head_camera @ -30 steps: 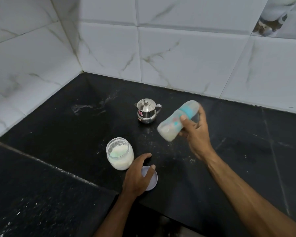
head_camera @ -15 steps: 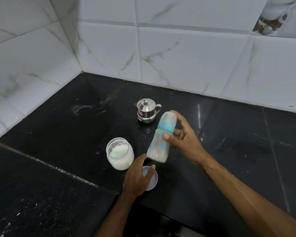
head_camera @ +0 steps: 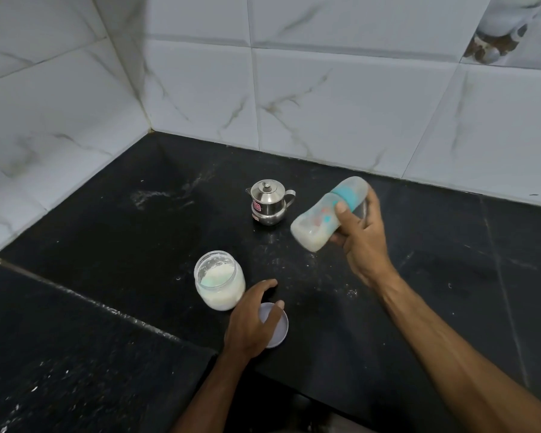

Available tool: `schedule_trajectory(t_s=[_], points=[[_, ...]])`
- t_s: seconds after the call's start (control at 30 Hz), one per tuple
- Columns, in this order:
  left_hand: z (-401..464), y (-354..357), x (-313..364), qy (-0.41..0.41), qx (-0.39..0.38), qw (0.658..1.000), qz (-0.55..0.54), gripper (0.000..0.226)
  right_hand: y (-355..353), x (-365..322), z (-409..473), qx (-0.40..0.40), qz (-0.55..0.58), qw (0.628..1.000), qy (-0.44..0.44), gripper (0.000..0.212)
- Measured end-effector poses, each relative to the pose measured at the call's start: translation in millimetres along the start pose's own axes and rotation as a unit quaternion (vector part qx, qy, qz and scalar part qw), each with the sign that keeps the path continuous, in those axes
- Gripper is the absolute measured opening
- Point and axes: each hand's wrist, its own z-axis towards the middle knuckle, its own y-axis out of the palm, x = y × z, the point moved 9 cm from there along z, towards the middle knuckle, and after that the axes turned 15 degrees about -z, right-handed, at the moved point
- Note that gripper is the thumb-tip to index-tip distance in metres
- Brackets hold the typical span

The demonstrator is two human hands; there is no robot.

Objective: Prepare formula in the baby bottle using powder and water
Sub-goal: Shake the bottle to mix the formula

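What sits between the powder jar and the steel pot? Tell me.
Nothing: in the head view, only bare black counter dusted with powder between jar and pot.

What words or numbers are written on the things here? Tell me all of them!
No writing here can be read.
Steel pot: a small pink and red sticker, too blurred to read.
Baby bottle: coloured printed shapes, no clear letters.
Powder jar: no label visible.
Lid: plain.
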Motion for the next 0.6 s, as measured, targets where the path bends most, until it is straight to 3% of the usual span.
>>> schedule_trajectory(t_s=[0.13, 0.17, 0.3, 0.37, 0.47, 0.5, 0.6], points=[[0, 1, -2, -0.009, -0.003, 1.0, 0.016, 0.049, 38, 23, -27, -0.177, -0.136, 0.974, 0.027, 0.082], [0, 0, -1, -0.009, 0.0, 1.0, 0.015, 0.047, 38, 22, -26, -0.179, -0.135, 0.974, 0.024, 0.081], [0, -1, 0, -0.004, 0.003, 1.0, 0.006, 0.047, -1, 5, 0, 0.001, -0.003, 1.0, 0.009, 0.073], [0, -1, -1, -0.005, 0.003, 1.0, 0.006, 0.043, 2, 9, -3, -0.012, -0.007, 1.0, 0.013, 0.074], [0, 0, -1, -0.013, -0.006, 1.0, 0.01, 0.042, 36, 25, -27, -0.165, -0.123, 0.978, 0.033, 0.079], [1, 0, -1, -0.013, -0.005, 1.0, 0.012, 0.045, 39, 27, -28, -0.181, -0.134, 0.974, 0.033, 0.081], [1, 0, 0, 0.002, -0.001, 1.0, 0.009, 0.05, 18, 13, -9, -0.072, -0.051, 0.996, 0.018, 0.078]])
